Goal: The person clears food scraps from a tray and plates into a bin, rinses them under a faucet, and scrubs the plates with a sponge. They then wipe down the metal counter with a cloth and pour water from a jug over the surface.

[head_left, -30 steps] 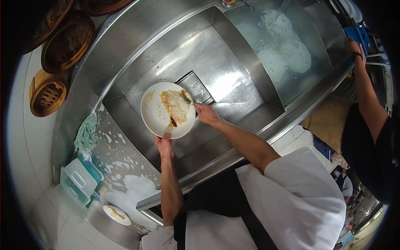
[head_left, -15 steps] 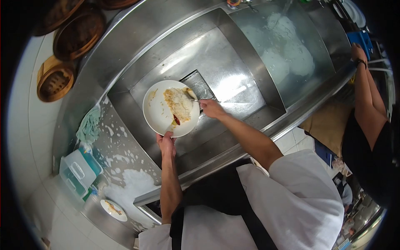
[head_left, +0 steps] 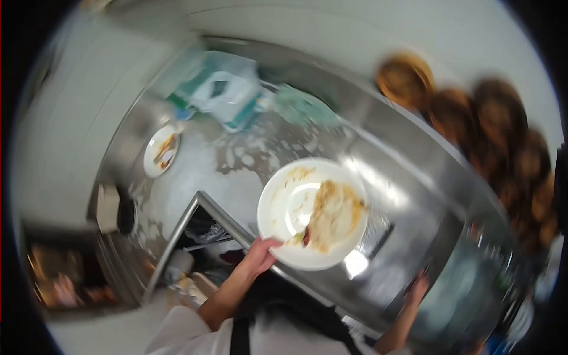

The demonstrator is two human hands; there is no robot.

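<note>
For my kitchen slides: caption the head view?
Left hand holds a white plate of leftover rice over a steel sink.

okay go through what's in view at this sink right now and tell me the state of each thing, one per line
White plate: held at its rim, food scraps on it.
Left hand: gripping the plate's edge.
Right hand: low by the sink, blurred, grip unclear.
Small plate: lying on the counter, leftovers on it.
Counter: wet, patches of foam.
Green cloth: lying crumpled on the counter.
Bamboo steamers: blurred, state unclear.
</note>
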